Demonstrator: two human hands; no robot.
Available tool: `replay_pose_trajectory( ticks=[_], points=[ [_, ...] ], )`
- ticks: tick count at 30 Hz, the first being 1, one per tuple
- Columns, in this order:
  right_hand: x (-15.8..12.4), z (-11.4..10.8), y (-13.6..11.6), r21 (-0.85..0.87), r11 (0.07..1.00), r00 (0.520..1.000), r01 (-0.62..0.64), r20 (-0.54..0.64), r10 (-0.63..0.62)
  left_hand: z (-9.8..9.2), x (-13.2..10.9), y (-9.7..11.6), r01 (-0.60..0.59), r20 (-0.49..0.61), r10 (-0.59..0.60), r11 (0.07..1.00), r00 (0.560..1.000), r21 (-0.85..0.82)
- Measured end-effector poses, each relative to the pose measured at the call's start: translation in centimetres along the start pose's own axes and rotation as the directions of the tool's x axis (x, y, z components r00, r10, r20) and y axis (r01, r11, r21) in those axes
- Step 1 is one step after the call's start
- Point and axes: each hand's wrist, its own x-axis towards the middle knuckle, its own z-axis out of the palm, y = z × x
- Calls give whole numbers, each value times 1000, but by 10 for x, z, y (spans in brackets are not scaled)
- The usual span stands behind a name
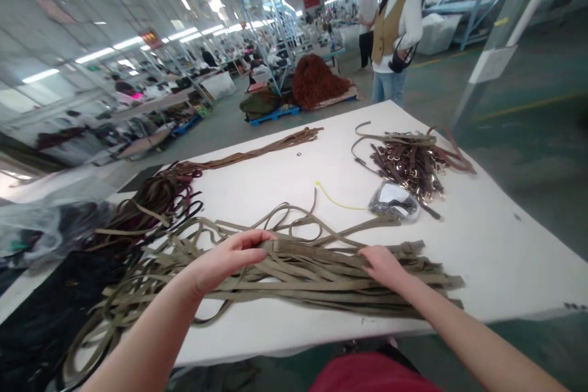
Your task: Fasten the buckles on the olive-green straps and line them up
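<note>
Right at the table's front edge, my left hand (229,257) is curled around some olive straps (312,282), and my right hand (383,266) rests open on them. Beyond is open white table (482,245), then buckled brown straps (408,162), with a co-worker (395,24) standing past the far edge.

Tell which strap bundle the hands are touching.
The olive-green fabric strap bundle: left hand and right hand touch it; the brown buckled leather bundle lies apart.
</note>
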Motion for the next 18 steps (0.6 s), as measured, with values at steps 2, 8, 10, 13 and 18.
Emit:
replay_pose_trajectory(
  ticks=[2,8,10,13,18],
  points=[
    [-1,6,10,-13,999,995,-52,82,53,-4,-11,0,16,-12,-17,1000,1000,-21],
    [-27,8,47,171,975,990,-143,30,140,-29,-49,-10,-81,-363,55,995,930,-57],
    [-28,4,54,241,959,988,-150,-6,156,-39,-58,-16,-86,-476,56,995,877,-41],
    [-24,-17,50,325,925,975,-197,-31,219,-56,-65,-36,4,-604,49,996,795,86],
    [-18,-91,0,431,874,945,-224,-122,302,-70,-47,-92,376,-663,77,772,745,512]
  ],
)
